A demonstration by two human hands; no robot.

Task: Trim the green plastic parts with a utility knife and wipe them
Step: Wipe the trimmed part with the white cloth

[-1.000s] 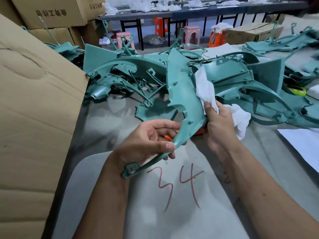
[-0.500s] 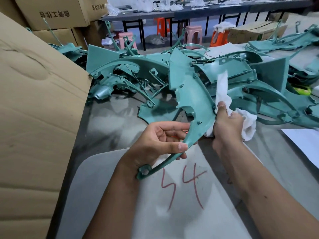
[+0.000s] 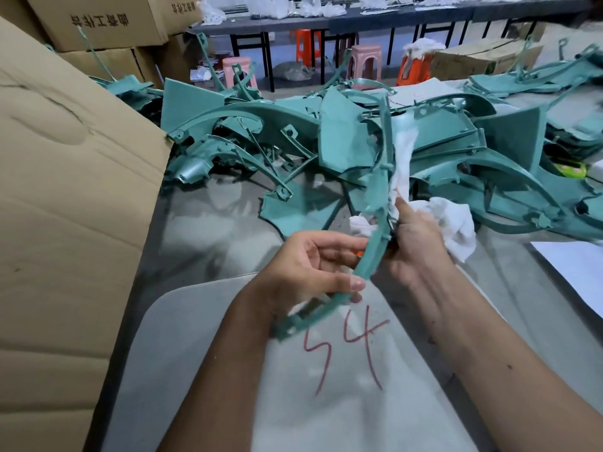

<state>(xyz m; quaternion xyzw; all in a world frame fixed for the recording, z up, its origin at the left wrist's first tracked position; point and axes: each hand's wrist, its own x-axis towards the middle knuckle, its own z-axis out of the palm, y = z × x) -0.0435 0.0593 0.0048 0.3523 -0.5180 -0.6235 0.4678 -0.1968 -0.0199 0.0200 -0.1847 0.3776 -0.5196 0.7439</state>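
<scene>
A tall cardboard box (image 3: 65,207) stands at my left, beside the grey table (image 3: 202,230) heaped with green plastic parts (image 3: 440,141). Before me lies a pale sheet (image 3: 342,402) marked in red. My left hand (image 3: 306,272) pinches the lower end of one curved green part (image 3: 375,243), held above the sheet. My right hand (image 3: 414,246) presses a white cloth (image 3: 450,220) against its edge. Something orange (image 3: 359,254) shows between my hands, perhaps the knife.
</scene>
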